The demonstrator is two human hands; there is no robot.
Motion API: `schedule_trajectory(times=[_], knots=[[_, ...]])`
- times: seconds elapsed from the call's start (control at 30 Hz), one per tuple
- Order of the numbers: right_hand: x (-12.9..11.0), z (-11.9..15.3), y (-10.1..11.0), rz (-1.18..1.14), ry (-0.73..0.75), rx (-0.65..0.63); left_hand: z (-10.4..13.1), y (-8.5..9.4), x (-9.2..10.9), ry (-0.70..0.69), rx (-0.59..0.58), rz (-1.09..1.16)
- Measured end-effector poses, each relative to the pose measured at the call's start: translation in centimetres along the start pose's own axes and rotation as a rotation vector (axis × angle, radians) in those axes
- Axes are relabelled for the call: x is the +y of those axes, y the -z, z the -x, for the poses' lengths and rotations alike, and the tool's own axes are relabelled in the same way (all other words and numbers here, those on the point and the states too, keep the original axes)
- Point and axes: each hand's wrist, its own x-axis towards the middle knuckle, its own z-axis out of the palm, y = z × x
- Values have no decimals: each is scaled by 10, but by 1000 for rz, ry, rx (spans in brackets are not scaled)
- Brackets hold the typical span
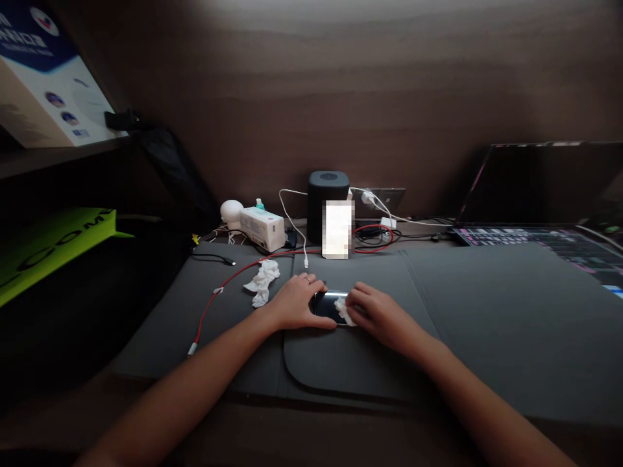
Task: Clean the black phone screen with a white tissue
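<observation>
A smartphone (327, 302) with a dark, shiny screen lies flat on the grey desk mat (341, 363). My left hand (296, 302) grips its left end, thumb along the near edge and fingers at the far edge; a ring is on one finger. Bunched in the fingers of my right hand (377, 312) is a white tissue (343, 312), pressed against the right part of the screen. Part of the phone's right end is hidden by that hand and the tissue. Crumpled tissues (263, 283) rest on the mat to the left of my left hand.
Behind the phone stand a dark cylindrical speaker (318, 188) and a blurred-out bright panel (337, 230). A red cable (210, 303) and a white cable (302, 237) cross the back. A white box (263, 228) is at back left, an open laptop (540, 188) at right.
</observation>
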Motion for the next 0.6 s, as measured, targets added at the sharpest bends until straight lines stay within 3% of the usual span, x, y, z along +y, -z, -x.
schedule_trajectory(times=[0.43, 0.6], knots=[[3, 1, 5, -19, -26, 27, 0, 2, 1, 3, -20, 6], [-2, 2, 8, -24, -3, -40, 1, 1, 1, 17, -16, 3]])
